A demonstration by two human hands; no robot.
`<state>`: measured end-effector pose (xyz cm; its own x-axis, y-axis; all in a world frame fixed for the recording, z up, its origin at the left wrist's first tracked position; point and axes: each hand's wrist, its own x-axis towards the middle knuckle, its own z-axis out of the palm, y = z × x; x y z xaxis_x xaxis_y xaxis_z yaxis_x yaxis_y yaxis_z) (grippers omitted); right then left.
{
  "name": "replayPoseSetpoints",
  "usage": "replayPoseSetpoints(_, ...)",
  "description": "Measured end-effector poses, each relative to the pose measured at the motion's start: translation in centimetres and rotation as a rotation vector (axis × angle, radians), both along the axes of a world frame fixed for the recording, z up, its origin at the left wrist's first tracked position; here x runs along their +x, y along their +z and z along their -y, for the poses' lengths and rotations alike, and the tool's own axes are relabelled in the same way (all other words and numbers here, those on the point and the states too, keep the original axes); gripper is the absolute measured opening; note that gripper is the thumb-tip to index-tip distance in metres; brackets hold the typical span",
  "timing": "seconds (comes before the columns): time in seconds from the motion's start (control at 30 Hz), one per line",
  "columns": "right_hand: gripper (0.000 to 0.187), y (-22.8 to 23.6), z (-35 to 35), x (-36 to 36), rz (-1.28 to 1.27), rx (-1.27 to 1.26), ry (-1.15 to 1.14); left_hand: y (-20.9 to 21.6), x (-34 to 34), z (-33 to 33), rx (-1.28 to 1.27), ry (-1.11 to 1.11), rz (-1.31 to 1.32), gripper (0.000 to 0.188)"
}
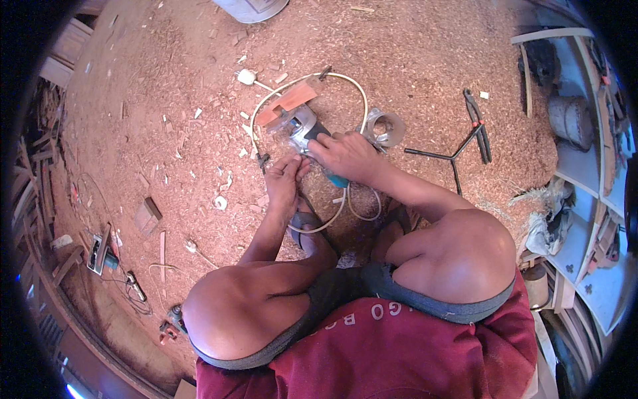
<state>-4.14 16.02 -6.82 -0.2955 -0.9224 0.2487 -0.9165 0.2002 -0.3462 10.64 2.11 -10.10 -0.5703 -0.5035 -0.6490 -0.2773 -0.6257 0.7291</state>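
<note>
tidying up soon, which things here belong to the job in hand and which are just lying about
Likely in the job:
power tool under the right hand
pale cord, probably its own
round fitting, perhaps

Likely lying about:
black pliers
three-armed wrench
wooden block
bucket

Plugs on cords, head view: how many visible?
2 that I can make out: a white plug beyond the power tool under the right hand, and a pale plug near the left knee. Others may hide in the left-edge clutter.

White lettering (377,310), upside down; on maroon top (399,352)
</note>
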Motion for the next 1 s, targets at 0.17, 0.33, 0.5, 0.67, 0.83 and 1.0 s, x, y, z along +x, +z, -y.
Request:
replayPoseSetpoints(0.17,0.014,-0.3,0.4,-0.4,0.082,-0.081,0.049,0.4,-0.1,-0.3,0.04,0.038,-0.029,0.023)
replayPoseSetpoints(0.33,0.018,-0.5,0.6,-0.3,0.157,0.025,-0.008,0.1,-0.4,-0.5,-0.073,-0.033,0.013,0.023)
replayPoseSetpoints(0.5,0.021,0.2,1.5,0.2,0.228,0.117,-0.029,0.1,0.7,0.0,-0.171,-0.063,0.045,0.023)
replayPoseSetpoints(0.67,0.017,0.7,0.0,-0.2,0.046,0.036,-0.022,0.9,-0.4,-0.3,-0.18,-0.121,0.04,0.024)
replayPoseSetpoints(0.83,0.016,-0.3,0.5,-0.4,0.051,-0.084,0.014,0.7,-0.5,-0.4,-0.184,-0.117,0.038,0.025)
replayPoseSetpoints(1.0,0.02,-0.3,1.2,0.3,0.215,0.1,0.001,0.6,0.5,-0.2,-0.208,-0.114,0.062,0.026)
